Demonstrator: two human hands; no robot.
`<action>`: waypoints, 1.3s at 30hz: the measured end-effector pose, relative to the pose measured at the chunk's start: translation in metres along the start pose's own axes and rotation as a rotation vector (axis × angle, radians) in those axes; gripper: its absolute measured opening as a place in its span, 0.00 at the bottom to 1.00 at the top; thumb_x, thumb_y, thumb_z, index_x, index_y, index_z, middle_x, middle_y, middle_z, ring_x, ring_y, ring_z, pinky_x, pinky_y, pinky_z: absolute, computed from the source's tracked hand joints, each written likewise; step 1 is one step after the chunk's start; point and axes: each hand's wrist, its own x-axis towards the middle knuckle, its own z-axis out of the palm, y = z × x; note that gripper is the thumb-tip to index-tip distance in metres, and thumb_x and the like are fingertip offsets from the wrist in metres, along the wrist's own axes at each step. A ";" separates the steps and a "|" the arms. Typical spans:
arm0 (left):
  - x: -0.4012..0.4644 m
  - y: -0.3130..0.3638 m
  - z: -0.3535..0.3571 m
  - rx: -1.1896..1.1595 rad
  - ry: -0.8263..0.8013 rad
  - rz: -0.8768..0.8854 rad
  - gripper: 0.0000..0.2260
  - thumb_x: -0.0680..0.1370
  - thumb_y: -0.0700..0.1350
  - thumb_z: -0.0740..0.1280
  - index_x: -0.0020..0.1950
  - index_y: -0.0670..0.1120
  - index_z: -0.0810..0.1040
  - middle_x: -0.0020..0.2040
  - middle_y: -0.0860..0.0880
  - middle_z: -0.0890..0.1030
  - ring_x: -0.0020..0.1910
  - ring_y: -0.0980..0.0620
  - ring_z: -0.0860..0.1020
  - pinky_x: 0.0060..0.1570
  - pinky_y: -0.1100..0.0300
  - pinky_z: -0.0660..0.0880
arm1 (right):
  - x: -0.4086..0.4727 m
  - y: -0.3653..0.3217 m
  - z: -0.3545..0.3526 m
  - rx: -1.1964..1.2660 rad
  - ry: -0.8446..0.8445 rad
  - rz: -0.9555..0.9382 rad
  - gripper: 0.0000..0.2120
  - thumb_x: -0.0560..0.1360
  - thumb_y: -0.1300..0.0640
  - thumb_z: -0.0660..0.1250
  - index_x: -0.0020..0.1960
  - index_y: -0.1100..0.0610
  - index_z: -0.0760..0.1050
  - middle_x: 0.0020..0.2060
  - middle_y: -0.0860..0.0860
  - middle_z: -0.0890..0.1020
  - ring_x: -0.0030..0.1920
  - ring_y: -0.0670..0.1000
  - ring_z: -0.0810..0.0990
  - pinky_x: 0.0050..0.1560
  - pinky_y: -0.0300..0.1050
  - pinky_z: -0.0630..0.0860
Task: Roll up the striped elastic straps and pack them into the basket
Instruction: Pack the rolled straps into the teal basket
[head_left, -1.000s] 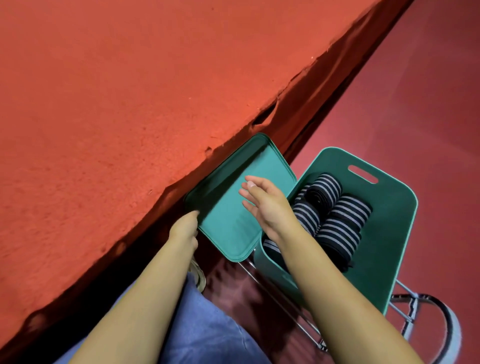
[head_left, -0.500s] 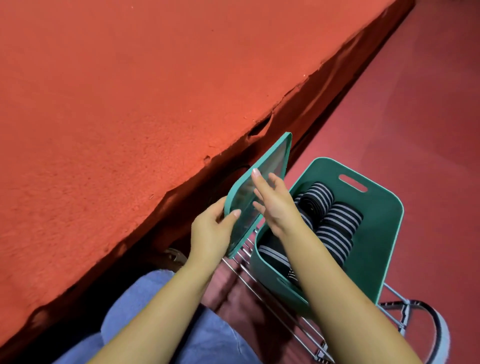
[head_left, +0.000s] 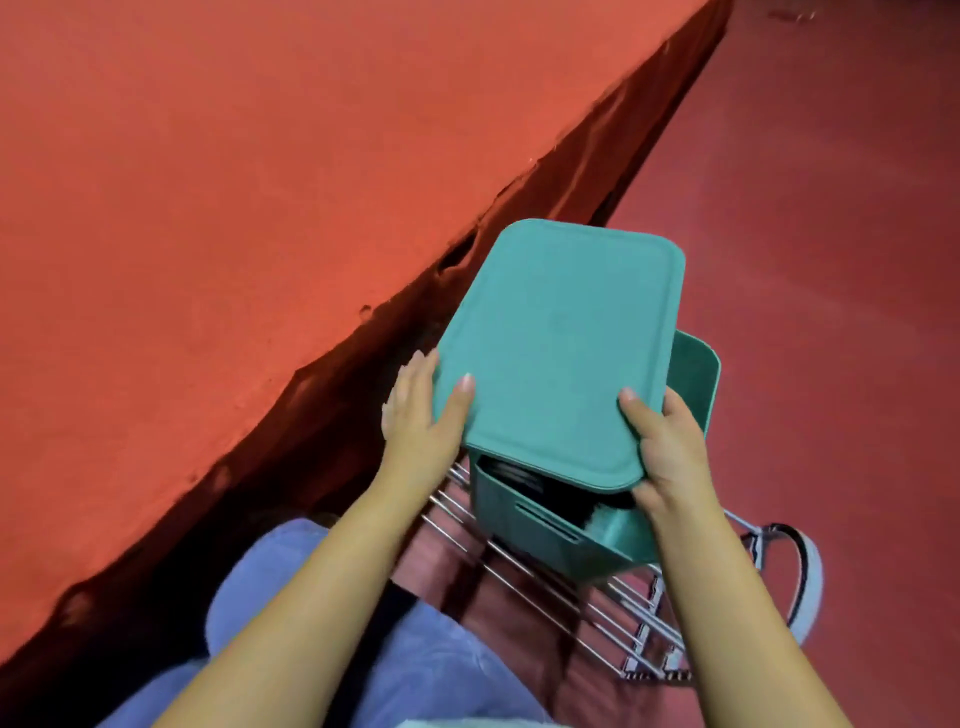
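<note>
I hold a green lid with both my hands, in the middle of the frame. My left hand is at the lid's left edge. Its thumb lies flat on top of the lid and its other fingers are straight and close together along the side, tucked a little under the edge. My right hand grips the lid's near right corner. Its thumb presses on top and its other fingers curl under the corner. The lid sits over the green basket and hides most of the opening. It is tilted, and there is a gap at the near side. The lid is not lined up with the basket, because part of the basket's rim pokes out on the right, just past the lid. Through the gap at the near side I can see something dark with thin light lines. I think these are the striped straps, rolled and lying inside the basket, but it is dark in there and hard to tell. The basket stands on a metal wire rack in the lower right of the frame. My legs in blue trousers are at the bottom of the frame. A big orange-red table top fills the upper left. The red floor fills the right side.
</note>
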 end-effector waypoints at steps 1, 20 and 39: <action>-0.001 -0.002 0.002 -0.049 -0.024 -0.126 0.31 0.79 0.61 0.59 0.77 0.45 0.62 0.77 0.46 0.63 0.76 0.49 0.60 0.75 0.53 0.55 | -0.006 0.005 -0.010 -0.016 0.021 -0.014 0.12 0.78 0.66 0.62 0.61 0.62 0.73 0.49 0.55 0.83 0.39 0.47 0.84 0.43 0.44 0.82; -0.017 -0.014 0.048 -0.174 -0.113 -0.174 0.14 0.83 0.44 0.60 0.68 0.46 0.70 0.54 0.54 0.77 0.51 0.55 0.76 0.54 0.58 0.72 | -0.020 0.053 -0.080 -0.692 0.233 -0.272 0.20 0.74 0.42 0.64 0.61 0.51 0.78 0.53 0.53 0.79 0.56 0.52 0.74 0.54 0.49 0.73; 0.008 -0.014 0.037 -0.048 -0.271 -0.208 0.17 0.80 0.42 0.65 0.69 0.49 0.71 0.63 0.49 0.77 0.56 0.51 0.78 0.56 0.60 0.75 | 0.015 0.051 -0.084 -0.186 0.142 0.198 0.10 0.79 0.61 0.63 0.61 0.61 0.73 0.52 0.55 0.81 0.44 0.52 0.81 0.41 0.45 0.76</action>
